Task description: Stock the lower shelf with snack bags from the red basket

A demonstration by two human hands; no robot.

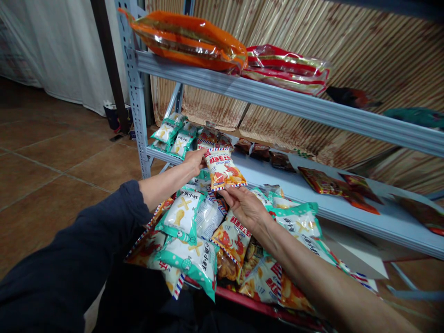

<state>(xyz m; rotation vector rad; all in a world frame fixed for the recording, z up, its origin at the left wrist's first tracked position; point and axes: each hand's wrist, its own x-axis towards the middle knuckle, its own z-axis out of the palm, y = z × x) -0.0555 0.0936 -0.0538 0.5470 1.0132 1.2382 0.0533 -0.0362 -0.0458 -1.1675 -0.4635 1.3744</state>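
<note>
Both hands are on one white-and-orange snack bag point(225, 170) with red lettering and a striped edge, held just in front of the lower shelf. My left hand point(194, 161) grips its upper left corner. With thumb and fingers, my right hand point(244, 206) pinches the bottom edge. Below them is a box point(239, 298) with a red rim, heaped with bags. Among these are a green-and-white snack bag point(183, 210) and another orange-and-white snack bag point(234, 236). Near my left hand, green-and-white bags point(181, 142) are stacked at the left end of the shelf.
The lower shelf point(274, 178) of a blue metal rack also carries small brown packets point(260, 151) and flat dark red packets point(321, 180). Above, a shelf beam point(208, 81) crosses the view, with large orange point(194, 39) and red point(287, 67) bags over it. A rack post point(135, 101) stands left.
</note>
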